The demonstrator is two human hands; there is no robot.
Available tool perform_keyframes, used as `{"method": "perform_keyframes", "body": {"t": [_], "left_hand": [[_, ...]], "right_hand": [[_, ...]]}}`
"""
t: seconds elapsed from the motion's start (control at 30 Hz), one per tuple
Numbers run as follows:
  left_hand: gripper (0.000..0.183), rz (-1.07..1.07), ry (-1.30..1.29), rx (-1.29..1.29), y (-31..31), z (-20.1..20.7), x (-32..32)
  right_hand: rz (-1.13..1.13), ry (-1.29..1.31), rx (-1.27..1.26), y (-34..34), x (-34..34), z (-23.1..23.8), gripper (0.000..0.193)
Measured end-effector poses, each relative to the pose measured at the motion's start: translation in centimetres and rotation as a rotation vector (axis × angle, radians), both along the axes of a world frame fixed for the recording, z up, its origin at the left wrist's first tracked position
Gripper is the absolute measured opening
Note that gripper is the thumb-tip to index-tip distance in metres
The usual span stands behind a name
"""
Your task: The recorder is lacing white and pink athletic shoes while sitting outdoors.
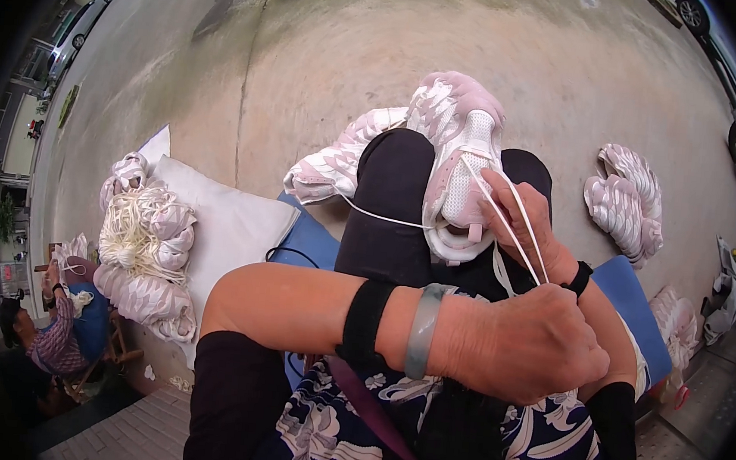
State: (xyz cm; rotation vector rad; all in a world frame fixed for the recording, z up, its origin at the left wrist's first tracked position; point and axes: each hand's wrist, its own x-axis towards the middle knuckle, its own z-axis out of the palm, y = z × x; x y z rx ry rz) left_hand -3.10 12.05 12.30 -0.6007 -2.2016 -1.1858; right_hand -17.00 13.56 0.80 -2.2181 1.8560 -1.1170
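A pink and white sneaker [461, 172] lies across my thighs, its toe pointing away from me. My left hand [532, 345] reaches across my body to the right, closed in a fist. Two strands of white shoelace [519, 235] run taut from the sneaker's eyelets to that fist. Farther up, my right hand [521, 212] grips the right side of the sneaker near its tongue, fingers partly hidden. A second sneaker [344, 155] sits beyond my left knee, and a lace strand stretches from it to the one on my lap.
To the left, a bundle of cream laces [147, 230] rests among more sneakers [151, 299] beside a white sheet [223, 210]. Another pair of sneakers [625, 203] stands on the concrete at right. A seated person [62, 327] works at far left. Parked vehicles line the edges.
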Motion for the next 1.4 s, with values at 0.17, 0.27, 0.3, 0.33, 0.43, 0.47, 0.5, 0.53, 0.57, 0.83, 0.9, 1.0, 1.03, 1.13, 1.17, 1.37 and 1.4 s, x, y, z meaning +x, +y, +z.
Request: {"method": "perform_keyframes", "body": {"t": [0.17, 0.27, 0.3, 0.33, 0.43, 0.47, 0.5, 0.53, 0.57, 0.83, 0.9, 1.0, 1.03, 1.13, 1.17, 1.37, 1.4], "left_hand": [[0.014, 0.039, 0.08, 0.054, -0.1, 0.2, -0.2], [0.015, 0.028, 0.155, 0.165, -0.3, 0.3, -0.3], [0.014, 0.029, 0.149, 0.165, -0.4, 0.2, -0.2], [0.014, 0.028, 0.142, 0.165, -0.5, 0.2, -0.1], [0.015, 0.038, 0.167, 0.184, -0.8, 0.0, 0.4], [0.015, 0.026, 0.182, 0.193, -0.8, 0.2, 0.4], [0.015, 0.014, 0.181, 0.2, -1.0, 0.3, 0.5], [0.016, 0.002, 0.18, 0.206, -1.1, 0.4, 0.6], [0.016, 0.004, 0.187, 0.209, -1.2, 0.5, 0.5], [0.014, -0.017, 0.064, 0.189, -0.2, -0.3, 0.7], [0.014, -0.013, 0.064, 0.186, -0.1, -0.4, 0.8], [0.013, -0.002, 0.083, 0.192, -0.5, -0.5, 1.1], [0.013, -0.002, 0.105, 0.2, -0.7, -0.5, 1.3], [0.014, -0.076, -0.039, 0.128, -2.1, -0.2, 3.0], [0.014, -0.072, -0.044, 0.129, -2.5, -0.5, 3.6], [0.008, 0.005, -0.155, 0.459, -7.4, -1.7, 8.5], [0.008, 0.032, -0.287, 0.451, -9.1, -2.0, 9.5]], "right_hand": [[-0.05, -0.033, -0.016, 0.0, 0.4, -0.3, 0.039], [-0.063, -0.095, 0.031, -0.3, 0.9, 0.0, 0.038], [-0.071, -0.124, 0.053, -0.4, 1.0, -0.1, 0.037], [-0.06, -0.118, 0.06, -0.4, 1.1, -0.2, 0.037], [0.053, -0.12, 0.054, 0.1, 1.0, 0.5, 0.033], [0.061, -0.096, 0.04, 1.0, 0.1, 0.4, 0.031], [0.083, -0.08, 0.022, 1.4, -0.5, 0.5, 0.029], [0.054, -0.182, 0.053, 1.9, -0.9, 0.5, 0.021], [0.056, -0.175, 0.056, 2.1, -1.7, 0.8, 0.021], [-0.146, -0.745, 0.704, -5.0, -0.1, 5.8, 0.022], [-0.126, -0.68, 0.872, -5.4, 0.5, 5.9, 0.026], [-0.156, -0.628, 0.807, -5.4, 0.6, 5.2, 0.031], [-0.155, -0.629, 0.808, -5.3, 0.2, 4.8, 0.031], [-0.258, -1.429, 0.729, -4.3, -2.6, 4.6, 0.024], [-0.253, -1.433, 0.734, -3.9, -3.2, 4.0, 0.024], [0.193, -2.116, 0.313, 1.7, -3.9, 6.0, 0.01], [0.132, -2.041, 0.289, 3.4, -5.3, 6.2, 0.012]]}}
